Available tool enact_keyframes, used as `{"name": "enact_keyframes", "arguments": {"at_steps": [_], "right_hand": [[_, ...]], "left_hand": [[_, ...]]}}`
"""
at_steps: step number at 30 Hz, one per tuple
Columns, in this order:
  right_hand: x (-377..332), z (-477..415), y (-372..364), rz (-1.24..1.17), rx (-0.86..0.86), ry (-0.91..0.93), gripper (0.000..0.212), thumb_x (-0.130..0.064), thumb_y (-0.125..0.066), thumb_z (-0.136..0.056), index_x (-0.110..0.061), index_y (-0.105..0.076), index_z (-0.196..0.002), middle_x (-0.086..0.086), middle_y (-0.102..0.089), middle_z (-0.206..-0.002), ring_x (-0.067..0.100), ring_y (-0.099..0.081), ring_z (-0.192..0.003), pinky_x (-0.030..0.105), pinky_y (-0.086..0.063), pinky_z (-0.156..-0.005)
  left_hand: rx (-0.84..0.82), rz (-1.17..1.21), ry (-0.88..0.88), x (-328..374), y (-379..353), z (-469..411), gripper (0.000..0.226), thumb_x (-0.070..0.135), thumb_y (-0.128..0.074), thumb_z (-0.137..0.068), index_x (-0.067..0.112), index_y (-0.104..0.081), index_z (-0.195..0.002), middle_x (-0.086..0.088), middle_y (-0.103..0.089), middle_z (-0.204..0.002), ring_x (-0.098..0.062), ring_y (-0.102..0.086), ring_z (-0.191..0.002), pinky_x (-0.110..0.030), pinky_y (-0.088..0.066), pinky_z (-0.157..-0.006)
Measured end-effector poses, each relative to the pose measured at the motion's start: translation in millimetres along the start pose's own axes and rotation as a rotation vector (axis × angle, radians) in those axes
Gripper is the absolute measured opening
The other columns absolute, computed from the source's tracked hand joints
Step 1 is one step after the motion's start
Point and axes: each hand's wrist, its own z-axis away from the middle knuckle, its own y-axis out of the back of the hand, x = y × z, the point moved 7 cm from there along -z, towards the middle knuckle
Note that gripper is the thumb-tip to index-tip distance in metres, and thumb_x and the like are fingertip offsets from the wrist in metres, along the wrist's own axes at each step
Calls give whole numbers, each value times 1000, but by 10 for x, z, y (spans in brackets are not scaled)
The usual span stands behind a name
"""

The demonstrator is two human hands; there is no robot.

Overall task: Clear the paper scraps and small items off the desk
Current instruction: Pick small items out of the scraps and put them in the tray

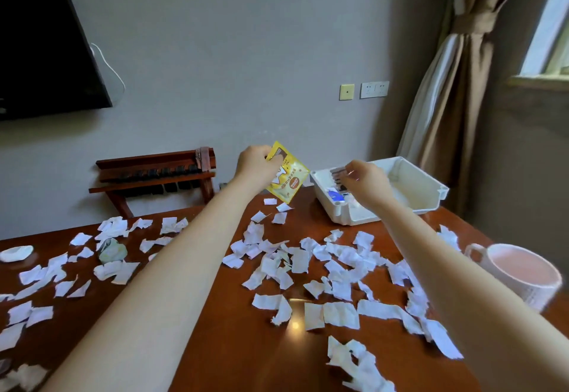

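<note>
Many torn white paper scraps [338,268] lie scattered over the brown wooden desk [234,336]. My left hand [255,165] is raised above the desk's far side and pinches a yellow snack packet [288,177] by its top corner. To its right stands a white plastic bin [425,182] with a blue item [335,197] and a dark striped item [338,176] inside. My right hand [366,183] hovers over the bin's left part, fingers loosely curled, nothing visibly in them. A crumpled greenish wrapper [112,250] lies on the left of the desk.
A pink mug [520,274] stands at the desk's right edge. A small white dish [17,253] sits at the far left. Behind the desk stand a dark wooden rack [154,173], a wall-mounted black screen [40,52] and a brown curtain [446,99].
</note>
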Motion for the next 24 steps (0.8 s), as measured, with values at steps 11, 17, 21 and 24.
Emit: {"name": "enact_keyframes", "arguments": {"at_steps": [11,17,21,24], "right_hand": [[1332,-729,181,256,10,-228,25,-3,-43,-91,-9,-67,-97,10,-70,-87,26,-66,-76,29,-53,-59],[1802,-1238,-207,218,-1,-320,13,-8,-45,-87,-11,-53,-76,5,-55,-71,32,-59,-80,27,-38,-59],[1959,-1440,-425,182,-28,-352,21,-12,-51,-88,-5,-58,-106,13,-63,-100,33,-59,-99,29,-43,-70],[2015,-1478,-531,194,-75,-348,35,-14,-51,-88,-11,-53,-123,12,-59,-118,31,-56,-109,31,-44,-78]], "left_hand": [[-27,-1,-40,413,-1195,-617,37,16,-51,-88,13,-33,-57,-3,-31,-56,-21,-28,-57,-30,-19,-50],[2,37,-41,184,-1565,-1044,27,17,-51,-88,-5,-55,-73,-15,-50,-67,-25,-44,-62,-32,-34,-56],[28,46,-78,77,-1709,-1181,25,17,-52,-88,-5,-60,-80,-21,-66,-82,-36,-63,-76,-43,-53,-64],[37,33,-94,31,-1768,-1188,21,15,-53,-86,-3,-57,-76,-13,-60,-70,-31,-54,-68,-35,-43,-58]]}}
